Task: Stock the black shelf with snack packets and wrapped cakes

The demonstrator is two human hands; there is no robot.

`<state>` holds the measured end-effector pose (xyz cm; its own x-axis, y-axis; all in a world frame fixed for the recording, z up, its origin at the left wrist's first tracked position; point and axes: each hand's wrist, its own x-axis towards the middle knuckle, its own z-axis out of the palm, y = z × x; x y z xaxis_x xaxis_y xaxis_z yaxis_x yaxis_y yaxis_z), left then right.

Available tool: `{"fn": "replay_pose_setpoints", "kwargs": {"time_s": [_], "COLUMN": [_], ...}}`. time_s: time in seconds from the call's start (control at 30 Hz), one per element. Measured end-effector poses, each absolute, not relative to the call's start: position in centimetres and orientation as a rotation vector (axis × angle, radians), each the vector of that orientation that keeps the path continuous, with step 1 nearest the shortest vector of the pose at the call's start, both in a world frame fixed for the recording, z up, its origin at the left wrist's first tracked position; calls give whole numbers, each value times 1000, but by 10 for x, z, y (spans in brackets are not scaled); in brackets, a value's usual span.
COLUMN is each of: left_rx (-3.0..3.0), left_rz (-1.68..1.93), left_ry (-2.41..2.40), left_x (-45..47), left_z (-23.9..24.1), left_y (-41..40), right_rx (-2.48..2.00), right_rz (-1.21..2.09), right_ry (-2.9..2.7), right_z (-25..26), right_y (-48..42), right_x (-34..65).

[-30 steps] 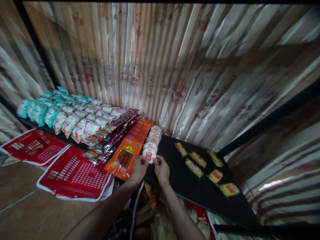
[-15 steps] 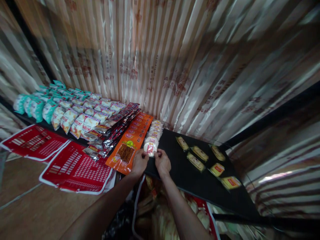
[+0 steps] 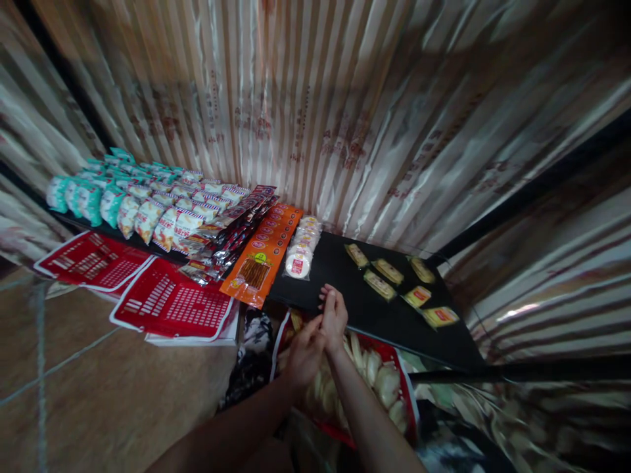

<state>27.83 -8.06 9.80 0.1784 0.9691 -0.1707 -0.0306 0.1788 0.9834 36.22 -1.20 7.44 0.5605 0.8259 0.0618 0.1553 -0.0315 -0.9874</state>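
My left hand [image 3: 304,355] and my right hand [image 3: 335,318] meet over the front edge of the black shelf board [image 3: 340,282]. The left fingers reach up against the right hand near its wrist. My right fingers are loosely bent and apart, and I see nothing held in either hand. Just beyond lies an overlapping row of round white wrapped crackers [image 3: 298,263], beside an orange snack bag [image 3: 259,259]. Beneath my hands is a red basket [image 3: 411,394] with many pale wrapped packets [image 3: 387,384], partly hidden by my forearms.
Dark shiny snack packets [image 3: 231,233], white bags [image 3: 172,226] and teal bags [image 3: 111,203] fill the shelf's left. Several yellow packets [image 3: 379,286] lie at right. Two red baskets [image 3: 172,299] stand below left. A striped plastic curtain [image 3: 305,112] hangs behind.
Both hands have left the front cracker packet, moving back and down toward the shelf edge and coming together. The cracker row stays in place. The view has tilted slightly, showing more of the lower basket.
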Motion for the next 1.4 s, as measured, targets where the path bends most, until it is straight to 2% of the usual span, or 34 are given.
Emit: {"fn": "replay_pose_setpoints", "kwargs": {"time_s": [0.23, 0.3, 0.5, 0.77, 1.0, 1.17, 1.4], "left_rx": [1594, 1568, 1490, 1176, 811, 538, 414], "left_rz": [862, 777, 726, 850, 1008, 1032, 946], "left_ry": [1499, 1648, 1684, 1705, 1524, 1431, 1267], "left_x": [247, 238, 228, 219, 205, 202, 208], "left_z": [59, 43, 23, 36, 51, 68, 95], "left_y": [-99, -95, -90, -91, -96, -97, -95], "right_rx": [-1600, -1601, -1619, -1692, -1590, -1421, -1471], "right_rz": [679, 752, 869, 753, 544, 518, 438], "right_ry": [-1055, -1083, -1095, -1251, -1687, -1964, -1928], "right_z": [57, 48, 33, 25, 33, 41, 44], "right_y": [-76, -88, -105, -115, -124, -135, -140], "right_x": [368, 365, 365, 373, 362, 359, 364]}}
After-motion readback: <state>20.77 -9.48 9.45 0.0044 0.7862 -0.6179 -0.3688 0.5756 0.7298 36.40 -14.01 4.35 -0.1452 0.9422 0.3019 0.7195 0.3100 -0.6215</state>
